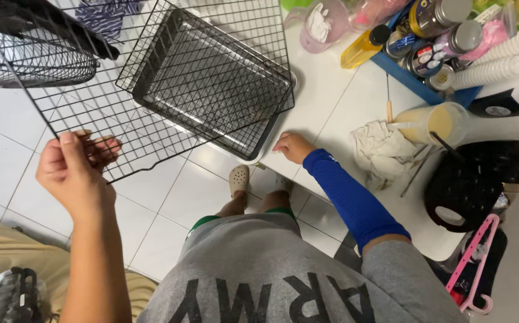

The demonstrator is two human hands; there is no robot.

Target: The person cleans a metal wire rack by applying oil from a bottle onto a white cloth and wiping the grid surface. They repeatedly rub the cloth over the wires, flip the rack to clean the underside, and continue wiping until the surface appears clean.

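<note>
A: What could go wrong here?

B: The rack (pixel 122 90) is gripped only at its near edge, so most of it hangs out unsupported. A slip could be caused by its own leverage, and it would then drop onto the tiled floor (pixel 170 197) or knock the tray (pixel 211 84) it partly overlaps. The tray is seen jutting past the edge of the table (pixel 331 101), so a knock there might tip it off.

A: How is the rack held?

B: The left hand (pixel 74 170) is closed around the rack's near edge wire, thumb on top, fingers curled underneath and seen through the mesh.

A: And the other hand?

B: The right hand (pixel 294 146) is loosely curled and rested at the table edge, just beside the tray's corner. Nothing is gripped by it; whether the tray is actually touched cannot be told.

A: Where is the rack?

B: It is held in the air at the left, over the floor, its far part lying across the tray.
</note>
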